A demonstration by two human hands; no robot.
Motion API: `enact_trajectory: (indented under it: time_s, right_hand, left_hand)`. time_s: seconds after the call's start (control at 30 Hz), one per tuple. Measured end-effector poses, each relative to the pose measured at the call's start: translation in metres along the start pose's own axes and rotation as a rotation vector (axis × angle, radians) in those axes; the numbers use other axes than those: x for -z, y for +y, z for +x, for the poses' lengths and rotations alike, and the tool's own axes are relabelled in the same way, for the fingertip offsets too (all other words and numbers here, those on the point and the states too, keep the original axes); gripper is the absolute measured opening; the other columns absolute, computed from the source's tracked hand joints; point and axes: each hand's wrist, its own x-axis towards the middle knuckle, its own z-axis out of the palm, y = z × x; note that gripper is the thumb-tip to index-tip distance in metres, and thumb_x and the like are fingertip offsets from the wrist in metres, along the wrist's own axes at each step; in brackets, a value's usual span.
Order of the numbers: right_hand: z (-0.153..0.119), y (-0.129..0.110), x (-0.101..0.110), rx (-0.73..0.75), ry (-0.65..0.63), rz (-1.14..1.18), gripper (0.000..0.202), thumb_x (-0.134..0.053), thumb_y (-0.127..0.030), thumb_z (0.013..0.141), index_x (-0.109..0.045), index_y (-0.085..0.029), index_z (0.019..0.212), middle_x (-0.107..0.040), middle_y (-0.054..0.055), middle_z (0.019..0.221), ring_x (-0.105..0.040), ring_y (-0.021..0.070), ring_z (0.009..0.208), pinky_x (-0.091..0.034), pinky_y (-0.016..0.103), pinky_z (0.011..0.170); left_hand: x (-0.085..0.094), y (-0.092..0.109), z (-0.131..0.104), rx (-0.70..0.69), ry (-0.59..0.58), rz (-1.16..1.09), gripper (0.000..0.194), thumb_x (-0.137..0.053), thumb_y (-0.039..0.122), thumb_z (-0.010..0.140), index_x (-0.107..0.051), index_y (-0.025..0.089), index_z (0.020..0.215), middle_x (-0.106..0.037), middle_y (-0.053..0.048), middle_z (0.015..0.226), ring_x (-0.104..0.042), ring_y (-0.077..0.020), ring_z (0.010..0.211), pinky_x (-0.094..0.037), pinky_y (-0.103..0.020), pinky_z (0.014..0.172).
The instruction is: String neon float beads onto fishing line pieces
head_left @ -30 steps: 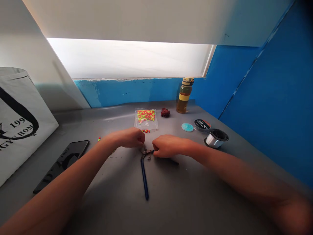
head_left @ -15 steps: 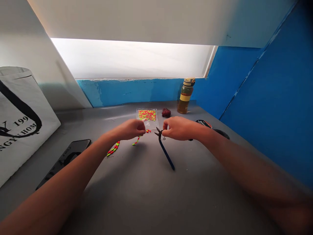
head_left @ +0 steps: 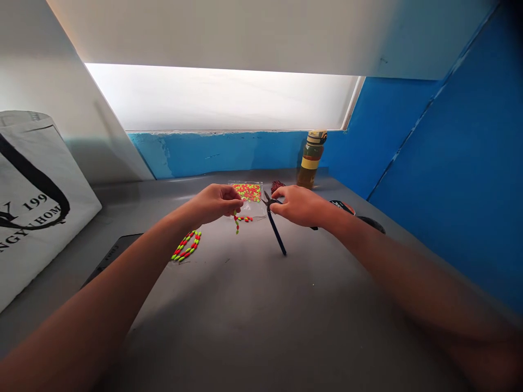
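The left hand (head_left: pixel 223 204) is held above the grey table (head_left: pixel 261 321) with its thumb and fingertips pinched together on the upper end of a short bead strand (head_left: pixel 237 227), whose red and yellow-green beads hang just below the fingers. The right hand (head_left: pixel 300 206), a little apart from it, grips a pair of pliers (head_left: pixel 275 231) near the pivot; the jaws stand parted and point up and away, one blue handle slants down toward the wearer, and the dark tip of the other shows beneath the hand. Between the two hands and beyond them lies a clear zip bag (head_left: pixel 254 209) holding a heap of beads (head_left: pixel 247 191) in the same two colours, and a few more beads (head_left: pixel 246 219) sit by its near edge, looking close to the hanging strand. Nearer the left forearm, a beaded loop (head_left: pixel 187 253) lies on the table, partly covered by the arm, as is the dark phone (head_left: pixel 110 258) farther left. Behind the right hand are a dark red bundle of cord (head_left: pixel 278 186) and an upright bottle (head_left: pixel 309 164) with a yellow band and amber contents. A round labelled spool (head_left: pixel 344 206) and a black-rimmed spool (head_left: pixel 371 224) show only in part past the right forearm. At far left stands a white bag (head_left: pixel 36 190) with black lettering.
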Motion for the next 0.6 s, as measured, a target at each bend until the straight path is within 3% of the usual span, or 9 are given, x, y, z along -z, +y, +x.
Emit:
enact_trajectory:
  time_s: [0.2,0.5,0.6]
  right_hand:
    - [0.001,0.001,-0.003,0.022,-0.046,-0.004,0.042,-0.053,-0.041,0.09,-0.062,-0.02,0.125,-0.068,0.014,0.109,-0.062,0.0281,0.093,-0.043,0.032,0.072]
    - [-0.014,-0.005,0.011,0.039,-0.109,0.008,0.043,-0.056,-0.043,0.089,-0.058,-0.019,0.124,-0.066,0.015,0.106,-0.061,0.028,0.09,-0.043,0.032,0.07]
    - [-0.018,-0.008,0.011,0.044,-0.133,0.023,0.043,-0.058,-0.044,0.088,-0.059,-0.019,0.123,-0.066,0.014,0.103,-0.061,0.0269,0.088,-0.043,0.031,0.069]
  left_hand:
    - [0.001,-0.007,0.004,0.013,0.022,0.014,0.024,-0.069,0.04,0.076,-0.066,0.018,0.085,-0.068,-0.006,0.079,-0.061,-0.0152,0.07,-0.047,-0.029,0.064]
    - [-0.015,-0.001,0.004,0.007,0.31,-0.03,0.019,-0.064,0.033,0.076,-0.061,0.017,0.085,-0.069,-0.006,0.08,-0.059,-0.0131,0.063,-0.047,-0.026,0.058]
    - [-0.016,0.001,0.003,0.029,0.352,-0.012,0.018,-0.063,0.032,0.076,-0.06,0.017,0.084,-0.068,-0.006,0.08,-0.056,-0.0117,0.06,-0.045,-0.025,0.055]
